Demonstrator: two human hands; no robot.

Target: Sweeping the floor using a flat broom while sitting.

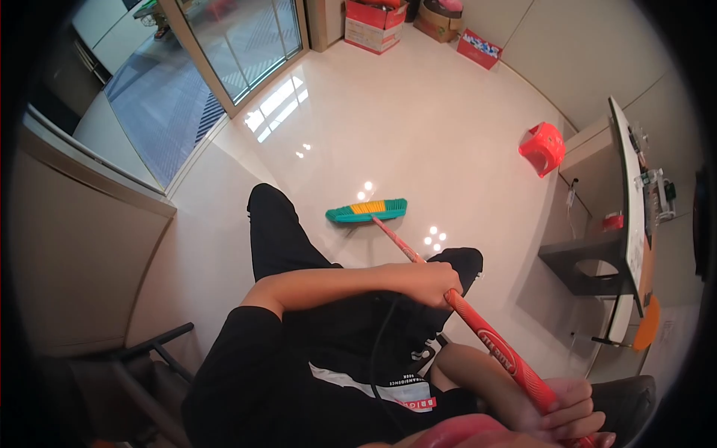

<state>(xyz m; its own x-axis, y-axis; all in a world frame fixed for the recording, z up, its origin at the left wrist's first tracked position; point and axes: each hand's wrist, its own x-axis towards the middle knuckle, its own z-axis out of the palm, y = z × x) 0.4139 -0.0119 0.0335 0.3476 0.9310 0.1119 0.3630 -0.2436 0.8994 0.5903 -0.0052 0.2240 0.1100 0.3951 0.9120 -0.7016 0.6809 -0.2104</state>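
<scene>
A broom with a red patterned handle (487, 339) slants from the lower right up towards the middle. Around its lower-middle part my left hand (434, 283) is closed, with the forearm crossing in front of my body. My right hand (571, 411) grips the handle near its upper end, at the lower right. The broom head (367, 210), with green and yellow bristles, rests on the pale glossy floor (425, 140) ahead of my knees. Black trousers (280, 235) cover my legs, which are spread to either side of the broom.
A red plastic stool (542, 149) stands by the desk (633, 224) at the right. Boxes (374, 27) line the far wall. A sliding glass door (246, 50) is at the upper left. Dark chair parts (162, 344) show at the lower left, and an orange chair part (647, 325) beyond the desk.
</scene>
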